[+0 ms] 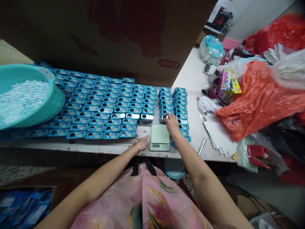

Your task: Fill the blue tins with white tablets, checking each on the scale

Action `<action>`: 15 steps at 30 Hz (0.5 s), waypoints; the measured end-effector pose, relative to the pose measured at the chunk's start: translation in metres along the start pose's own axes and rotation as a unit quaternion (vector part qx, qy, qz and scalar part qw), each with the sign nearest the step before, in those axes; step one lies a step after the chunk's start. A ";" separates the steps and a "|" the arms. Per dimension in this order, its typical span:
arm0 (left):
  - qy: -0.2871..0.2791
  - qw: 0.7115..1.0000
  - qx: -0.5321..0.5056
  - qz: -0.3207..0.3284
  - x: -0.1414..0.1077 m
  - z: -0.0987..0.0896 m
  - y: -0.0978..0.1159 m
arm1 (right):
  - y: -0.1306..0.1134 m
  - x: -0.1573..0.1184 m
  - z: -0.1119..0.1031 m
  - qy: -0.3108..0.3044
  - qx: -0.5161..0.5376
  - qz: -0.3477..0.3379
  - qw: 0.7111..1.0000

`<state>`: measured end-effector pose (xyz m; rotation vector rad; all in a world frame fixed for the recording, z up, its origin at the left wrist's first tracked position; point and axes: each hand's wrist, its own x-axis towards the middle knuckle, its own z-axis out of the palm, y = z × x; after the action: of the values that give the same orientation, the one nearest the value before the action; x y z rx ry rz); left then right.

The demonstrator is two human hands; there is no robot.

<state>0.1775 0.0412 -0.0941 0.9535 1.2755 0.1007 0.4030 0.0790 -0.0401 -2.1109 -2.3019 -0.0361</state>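
Note:
Dozens of small blue tins with round windows [100, 108] stand in tight rows on a white table [71, 145]. My right hand [172, 124] grips a blue tin [164, 118] at the near end of a short column. My left hand [143, 143] lies open on the table's front edge, its fingers close to a digital kitchen scale [159, 137]. Nothing is on the pale green weighing plate. A teal basin [53, 105] of white pellets [23, 100] tilts over the left end of the rows, hiding some tins.
A large cardboard sheet [114, 35] rises behind the tins. To the right lie a metal tube [202, 146], white card sheets [219, 135], and an orange plastic bag [252, 101]. A round teal dish [174, 168] sits below the table edge.

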 end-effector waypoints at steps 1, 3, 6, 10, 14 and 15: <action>0.009 1.000 -0.005 -0.001 -0.003 -0.003 0.001 | 0.002 0.002 0.003 -0.002 -0.002 -0.004 1.000; 0.028 0.999 -0.020 -0.003 -0.013 -0.013 0.003 | 0.004 0.003 0.007 -0.006 -0.004 -0.015 1.000; 0.035 0.998 -0.049 -0.006 -0.039 -0.034 0.002 | 0.007 0.003 0.004 -0.010 -0.007 -0.042 0.999; 0.020 0.988 -0.153 -0.006 -0.080 -0.055 -0.007 | 0.003 -0.011 -0.015 0.010 -0.010 -0.080 0.997; 0.013 0.975 -0.221 -0.010 -0.107 -0.061 -0.019 | -0.013 -0.034 -0.031 0.009 0.000 -0.133 0.991; 0.008 0.972 -0.234 -0.015 -0.110 -0.060 -0.021 | -0.016 -0.039 -0.031 0.004 0.009 -0.137 0.991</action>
<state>0.0806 -0.0002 -0.0226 0.5264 1.2080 0.3705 0.3899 0.0383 -0.0102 -1.7672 -2.5584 -0.0281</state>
